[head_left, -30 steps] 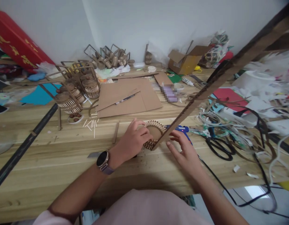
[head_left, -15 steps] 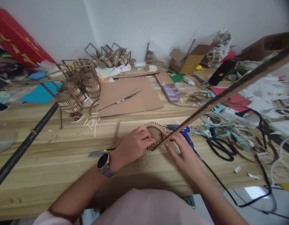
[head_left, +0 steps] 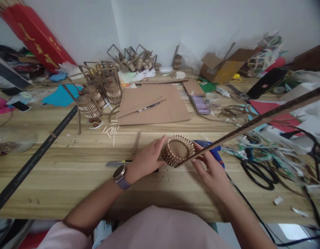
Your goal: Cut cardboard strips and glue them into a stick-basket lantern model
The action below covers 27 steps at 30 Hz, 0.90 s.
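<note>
A small round basket (head_left: 180, 149) of cardboard and pale upright sticks sits before me on the wooden table, its top facing up. From its near rim a long cardboard strip (head_left: 243, 128) runs up to the right. My left hand (head_left: 149, 155), a watch on its wrist, lies open at the basket's left side, thumb and fingers apart; whether it touches the wall I cannot tell. My right hand (head_left: 209, 166) is closed on the strip close to the basket, fingers behind and thumb in front. Just behind that hand lies a blue glue gun (head_left: 217, 155), partly hidden.
Finished baskets (head_left: 113, 91) with handles stand at the left rear. A cardboard sheet (head_left: 152, 107) bears a pen. Pale sticks (head_left: 112, 130) and a utility knife (head_left: 114, 164) lie leftward; black scissors (head_left: 260, 174) and tangled strips lie right. An open carton (head_left: 224, 67) stands behind.
My left hand has let go of the basket's rim and opened out to its left. The basket now shows more of its outer wall. The strip's far end has dropped lower.
</note>
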### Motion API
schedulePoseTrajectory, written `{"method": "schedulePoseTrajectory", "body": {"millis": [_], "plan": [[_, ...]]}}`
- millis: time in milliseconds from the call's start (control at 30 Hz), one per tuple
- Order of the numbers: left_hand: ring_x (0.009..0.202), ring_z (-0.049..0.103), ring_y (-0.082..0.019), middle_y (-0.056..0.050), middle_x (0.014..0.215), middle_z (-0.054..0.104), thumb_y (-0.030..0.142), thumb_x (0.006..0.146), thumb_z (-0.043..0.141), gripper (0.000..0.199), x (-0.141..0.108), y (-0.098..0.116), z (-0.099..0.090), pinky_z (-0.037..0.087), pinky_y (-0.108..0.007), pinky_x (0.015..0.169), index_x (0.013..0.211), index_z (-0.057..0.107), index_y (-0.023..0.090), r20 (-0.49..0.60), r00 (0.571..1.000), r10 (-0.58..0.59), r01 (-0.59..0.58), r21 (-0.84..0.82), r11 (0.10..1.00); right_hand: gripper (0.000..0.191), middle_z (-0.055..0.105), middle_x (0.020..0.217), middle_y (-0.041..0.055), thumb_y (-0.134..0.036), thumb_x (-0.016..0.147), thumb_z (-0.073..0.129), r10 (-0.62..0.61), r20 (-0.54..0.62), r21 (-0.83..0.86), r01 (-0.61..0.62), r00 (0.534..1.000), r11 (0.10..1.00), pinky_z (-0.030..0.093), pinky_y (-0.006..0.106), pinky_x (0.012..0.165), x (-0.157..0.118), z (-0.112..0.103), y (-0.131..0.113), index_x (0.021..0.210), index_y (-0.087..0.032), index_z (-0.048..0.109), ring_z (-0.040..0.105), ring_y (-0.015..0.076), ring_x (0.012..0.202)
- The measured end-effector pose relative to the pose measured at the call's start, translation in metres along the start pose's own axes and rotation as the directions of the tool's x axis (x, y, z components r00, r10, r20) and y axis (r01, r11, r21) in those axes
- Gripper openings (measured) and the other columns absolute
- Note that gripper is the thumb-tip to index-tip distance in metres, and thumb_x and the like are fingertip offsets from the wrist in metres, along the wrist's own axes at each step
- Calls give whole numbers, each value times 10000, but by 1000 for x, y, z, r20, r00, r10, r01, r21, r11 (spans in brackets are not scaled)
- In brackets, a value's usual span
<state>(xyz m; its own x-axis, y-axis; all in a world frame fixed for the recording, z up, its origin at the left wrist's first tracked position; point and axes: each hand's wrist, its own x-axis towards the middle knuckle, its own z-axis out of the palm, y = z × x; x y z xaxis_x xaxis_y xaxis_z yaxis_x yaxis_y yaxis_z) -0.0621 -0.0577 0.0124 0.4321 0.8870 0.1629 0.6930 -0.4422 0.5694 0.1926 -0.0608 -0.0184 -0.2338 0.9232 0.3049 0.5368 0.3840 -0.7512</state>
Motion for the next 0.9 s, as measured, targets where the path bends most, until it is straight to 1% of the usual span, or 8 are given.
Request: {"method": "schedulePoseTrajectory", "body": {"millis": [67,133,233,333,500,767,833,900], "plan": [[1362,495,-310,-204,1488,474,160,803,739,977,1,0,10,436,-488,1104,1552,113,193,33,998,-50,51,-41,998,381,654,1299,124,-386,946,548,30,78,84,-37,996,996,549,447,971,3,4,3,1302,-249,551,650,251,1155],[1323,535,-314,-204,1451,518,135,810,721,928,3,1,17,453,-477,1081,1544,156,183,39,996,-79,83,-86,993,363,679,1273,120,-407,943,545,46,129,133,-64,991,989,560,442,957,5,6,3,1264,-244,585,671,250,1119],[1280,570,-300,-170,1395,580,101,814,706,816,7,4,19,459,-454,1067,1505,282,196,38,994,-106,110,-132,985,360,702,1242,116,-442,937,537,84,155,151,-107,984,983,566,433,940,5,7,-2,1218,-232,617,695,251,1055],[1275,571,-293,-156,1387,590,89,804,702,758,10,4,16,445,-454,1079,1471,358,197,44,993,-105,111,-167,980,346,718,1200,112,-464,924,538,116,147,131,-135,982,982,576,409,911,4,6,-8,1155,-229,644,698,259,1037],[1366,478,-304,-165,1467,514,151,763,764,776,10,6,9,376,-483,1149,1449,401,183,-6,999,-37,34,-248,968,296,718,1170,116,-447,914,549,71,124,87,-82,990,993,568,414,904,4,5,-12,1100,-235,639,689,266,1041],[1340,501,-306,-184,1431,542,189,795,766,728,8,15,5,387,-496,1143,1432,416,146,-58,996,-60,47,-214,976,257,714,1176,95,-421,921,540,-30,103,-12,31,994,999,531,415,961,6,3,-17,1091,-254,637,651,276,1134],[1331,510,-313,-187,1427,544,203,797,770,759,6,15,6,401,-501,1131,1449,386,148,-62,996,-69,56,-193,980,270,705,1208,95,-417,928,532,-39,109,-18,41,993,999,518,425,983,6,3,-16,1120,-255,630,638,281,1164],[1330,512,-321,-194,1438,532,208,798,771,835,4,15,10,414,-514,1117,1493,310,159,-72,995,-67,54,-167,984,291,700,1230,97,-419,932,528,-44,122,-15,46,992,999,516,431,991,5,4,-14,1151,-253,622,632,286,1182]]}}
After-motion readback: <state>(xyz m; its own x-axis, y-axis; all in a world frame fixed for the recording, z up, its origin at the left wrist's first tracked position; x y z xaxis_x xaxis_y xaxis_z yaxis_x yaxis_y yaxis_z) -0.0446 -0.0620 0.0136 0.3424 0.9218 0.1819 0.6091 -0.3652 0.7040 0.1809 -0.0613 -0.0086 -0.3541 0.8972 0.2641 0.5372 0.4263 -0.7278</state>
